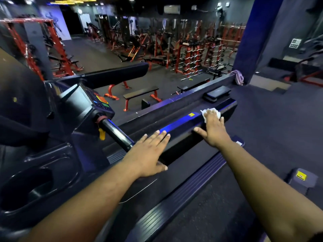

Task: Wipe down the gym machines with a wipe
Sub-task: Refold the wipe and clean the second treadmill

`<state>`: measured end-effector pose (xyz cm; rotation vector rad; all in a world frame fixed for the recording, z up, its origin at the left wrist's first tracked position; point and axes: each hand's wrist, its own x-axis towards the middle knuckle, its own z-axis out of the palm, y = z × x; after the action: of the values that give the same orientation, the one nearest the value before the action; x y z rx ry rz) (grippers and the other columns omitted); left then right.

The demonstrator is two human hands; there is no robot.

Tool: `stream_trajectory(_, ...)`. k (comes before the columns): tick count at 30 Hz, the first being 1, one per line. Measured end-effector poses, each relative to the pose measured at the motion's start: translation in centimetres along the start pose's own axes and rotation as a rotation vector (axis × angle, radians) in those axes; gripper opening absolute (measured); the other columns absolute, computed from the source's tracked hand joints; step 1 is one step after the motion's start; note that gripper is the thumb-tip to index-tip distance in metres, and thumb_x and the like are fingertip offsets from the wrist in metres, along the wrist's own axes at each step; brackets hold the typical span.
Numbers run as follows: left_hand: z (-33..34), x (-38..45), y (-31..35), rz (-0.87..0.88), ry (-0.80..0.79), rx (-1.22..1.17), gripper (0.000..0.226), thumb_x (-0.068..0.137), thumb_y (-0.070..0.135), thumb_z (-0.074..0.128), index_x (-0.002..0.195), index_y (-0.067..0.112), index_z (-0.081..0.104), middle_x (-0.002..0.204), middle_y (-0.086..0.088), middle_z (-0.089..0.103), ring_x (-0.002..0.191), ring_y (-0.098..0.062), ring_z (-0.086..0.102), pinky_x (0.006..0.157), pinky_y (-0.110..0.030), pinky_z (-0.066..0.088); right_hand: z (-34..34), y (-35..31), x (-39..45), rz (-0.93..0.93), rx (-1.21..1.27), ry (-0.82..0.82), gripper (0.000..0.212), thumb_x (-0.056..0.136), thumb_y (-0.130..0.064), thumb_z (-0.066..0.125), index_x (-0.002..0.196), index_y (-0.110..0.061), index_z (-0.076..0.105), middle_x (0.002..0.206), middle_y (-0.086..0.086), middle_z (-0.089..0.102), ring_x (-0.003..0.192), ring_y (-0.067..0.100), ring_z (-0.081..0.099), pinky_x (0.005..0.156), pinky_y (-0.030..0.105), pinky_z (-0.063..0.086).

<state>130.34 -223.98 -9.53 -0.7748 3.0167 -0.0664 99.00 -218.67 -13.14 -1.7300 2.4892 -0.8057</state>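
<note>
Fingers point(212, 114) of my right hand point(214, 127) lie flat and close together on top of the white wipe point(205, 113), pressing it down onto the long dark side rail point(176, 124) of the treadmill; the thumb sticks out to the left along the rail's near edge. The wipe shows only as crumpled white edges around the fingertips, just beside a small yellow sticker point(191, 114) on the rail. My left hand point(148, 154) rests palm-down nearer to me on the same rail, fingers straight and slightly fanned, holding nothing, with the thumb tucked against the rail's lower side.

From the head camera I see the treadmill's console point(90, 102) off to the left, with a black handlebar point(117, 133) running from it toward my left wrist. A ribbed foot strip point(183, 189) lies below both forearms. Beyond the rail, a purple cloth point(238, 76) hangs on a ledge beside a blue pillar point(257, 35). Red weight racks point(192, 55) and a flat bench point(139, 95) fill the gym floor further back.
</note>
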Motion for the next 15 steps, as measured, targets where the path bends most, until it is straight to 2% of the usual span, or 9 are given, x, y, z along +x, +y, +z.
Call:
stream_trajectory(2,0.2,-1.8,-0.9,-0.01,0.007,-0.003,0.106,0.092,0.067,0.053,0.161,0.023,-0.013,0.17,0.003,-0.014,0.157,-0.014,-0.011,0.128,-0.043,0.003,1.2,-2.8,-1.9,-0.039,-0.005,-0.012,0.122,0.071,-0.098,0.02,0.159,-0.014,0.018,0.167,0.009,0.014,0.156,0.027,-0.001,0.122,0.06,0.002)
stream_trajectory(5,0.4,-3.8,-1.5,-0.04,0.024,-0.008,0.103,0.093,0.068,0.048,0.161,0.021,-0.013,0.17,0.003,-0.015,0.156,-0.013,-0.013,0.128,-0.043,0.002,3.4,-7.6,-6.4,-0.226,0.033,-0.03,0.124,0.07,-0.098,0.023,0.16,-0.013,0.02,0.167,0.008,0.017,0.156,0.025,0.004,0.122,0.054,0.0)
stream_trajectory(8,0.2,-4.3,-1.3,-0.044,0.029,-0.006,0.102,0.095,0.067,0.048,0.161,0.02,-0.013,0.17,0.001,-0.016,0.156,-0.014,-0.013,0.128,-0.043,0.001,3.7,-8.4,-7.5,-0.349,-0.054,-0.045,0.12,0.072,-0.097,0.023,0.16,-0.016,0.021,0.166,0.005,0.021,0.155,0.023,0.01,0.121,0.058,0.003)
stream_trajectory(10,0.1,-4.2,-1.3,-0.042,0.025,-0.006,0.102,0.095,0.068,0.047,0.161,0.019,-0.014,0.17,0.001,-0.016,0.156,-0.015,-0.013,0.128,-0.043,0.0,2.3,-6.7,-5.5,-0.243,-0.074,-0.045,0.117,0.073,-0.098,0.02,0.16,-0.02,0.021,0.166,0.003,0.02,0.155,0.021,0.009,0.12,0.064,0.004)
stream_trajectory(12,0.1,-4.2,-1.3,-0.044,0.03,-0.011,0.103,0.095,0.068,0.047,0.161,0.019,-0.016,0.17,0.002,-0.016,0.156,-0.015,-0.014,0.128,-0.044,-0.001,0.6,-5.8,-3.4,-0.075,-0.081,-0.08,0.115,0.072,-0.094,0.021,0.16,-0.02,0.021,0.166,0.003,0.016,0.155,0.02,0.006,0.121,0.063,0.002)
stream_trajectory(15,0.2,-4.3,-1.2,-0.069,0.06,-0.048,0.114,0.092,0.068,0.052,0.157,0.016,-0.026,0.168,0.002,-0.022,0.155,-0.014,-0.017,0.128,-0.045,-0.003,0.7,-8.4,-3.4,-0.046,-0.103,-0.098,0.117,0.07,-0.092,0.018,0.157,-0.014,0.026,0.165,0.008,0.021,0.154,0.024,0.008,0.121,0.057,0.001)
